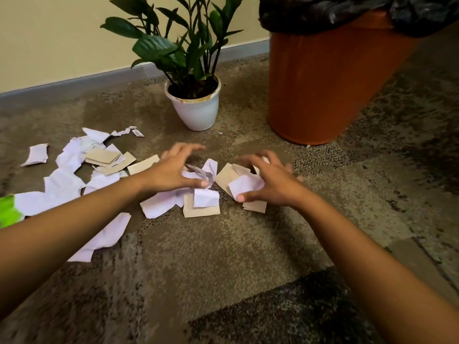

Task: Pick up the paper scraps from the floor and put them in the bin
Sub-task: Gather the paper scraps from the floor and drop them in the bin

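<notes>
Both hands on scraps, print unreadable.

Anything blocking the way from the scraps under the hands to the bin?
Nothing visible does. The scraps under the left hand and right hand lie on open carpet just short of the orange bin. The potted plant stands left of it, off the path.

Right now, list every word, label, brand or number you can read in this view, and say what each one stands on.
None can be read.
White paper scraps: faint marks at most, too blurred to tell as writing.
Brown card pieces: blank.
Orange bin and its black liner: no label shows.
White plant pot: no print, only stains at the rim.
Green item at the left edge: no text visible.
</notes>
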Available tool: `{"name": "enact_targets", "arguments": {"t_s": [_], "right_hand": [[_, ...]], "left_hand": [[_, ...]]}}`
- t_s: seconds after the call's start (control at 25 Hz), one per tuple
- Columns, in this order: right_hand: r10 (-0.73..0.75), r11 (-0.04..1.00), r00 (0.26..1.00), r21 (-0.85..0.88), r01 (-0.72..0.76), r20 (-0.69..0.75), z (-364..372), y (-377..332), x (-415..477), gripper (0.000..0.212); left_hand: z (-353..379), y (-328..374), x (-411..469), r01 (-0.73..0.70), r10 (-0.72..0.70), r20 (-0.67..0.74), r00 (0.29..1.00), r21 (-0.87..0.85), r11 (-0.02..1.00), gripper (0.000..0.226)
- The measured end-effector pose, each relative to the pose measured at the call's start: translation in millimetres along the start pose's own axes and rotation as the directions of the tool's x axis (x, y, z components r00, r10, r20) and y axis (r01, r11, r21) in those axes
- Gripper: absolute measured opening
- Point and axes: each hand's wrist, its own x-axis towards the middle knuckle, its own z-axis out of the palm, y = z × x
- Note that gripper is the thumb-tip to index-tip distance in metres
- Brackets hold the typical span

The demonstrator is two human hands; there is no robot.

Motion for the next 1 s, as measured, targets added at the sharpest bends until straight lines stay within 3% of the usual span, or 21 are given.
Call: {"name": "enact_targets", "arguments": {"t_s": [0.04,0.12,0.2,0.32,0.44,0.56,0.64,0.72,0.84,1.0], "right_hand": [[0.081,0.995,0.997,-0.059,-0.081,0.01,-1,1,2,0.093],[0.226,0.967,0.972,-0.137,-0.215,0.067,0,1,4,0.111],[0.297,0.949,0.945,-0.149,-0.277,0.136,6,-4,7,0.124],[0.196,0.968,0.967,-0.192,-0.163,0.165,27,-14,9,0.125],[0.018,0.969,0.986,-0.247,0.024,0.167,42,-25,9,0.11],[0.024,0.964,0.992,-0.266,0.01,0.126,42,-32,8,0.088],[0.004,0.966,0.997,-0.26,0.016,0.077,39,-31,6,0.061],[-0.035,0.966,0.999,-0.255,0.041,0.027,37,-25,4,0.036],[-0.084,0.957,0.996,-0.28,0.074,-0.024,33,-17,-2,0.028],[-0.051,0.999,0.973,-0.028,0.046,-0.226,17,-8,-20,0.029]], "left_hand": [[1,0,2,0.151,-0.157,0.043,0.987,0.12,0.981,0.105],[4,3,2,0.406,-0.457,0.171,0.873,0.266,0.874,0.124],[13,7,0,0.453,-0.533,0.225,0.816,0.324,0.83,0.129],[19,17,-4,0.338,-0.426,0.201,0.882,0.362,0.869,0.129],[29,29,-12,0.163,-0.267,0.255,0.929,0.367,0.916,0.135],[48,37,-26,0.113,-0.222,0.225,0.949,0.414,0.903,0.13],[53,37,-31,0.106,-0.169,0.146,0.975,0.363,0.926,0.108],[54,35,-34,-0.001,-0.023,0.071,0.997,0.319,0.948,0.074],[54,36,-38,-0.11,0.118,-0.007,0.993,0.308,0.945,0.047],[44,49,-39,0.035,-0.017,-0.105,0.994,0.165,0.986,0.037]]}}
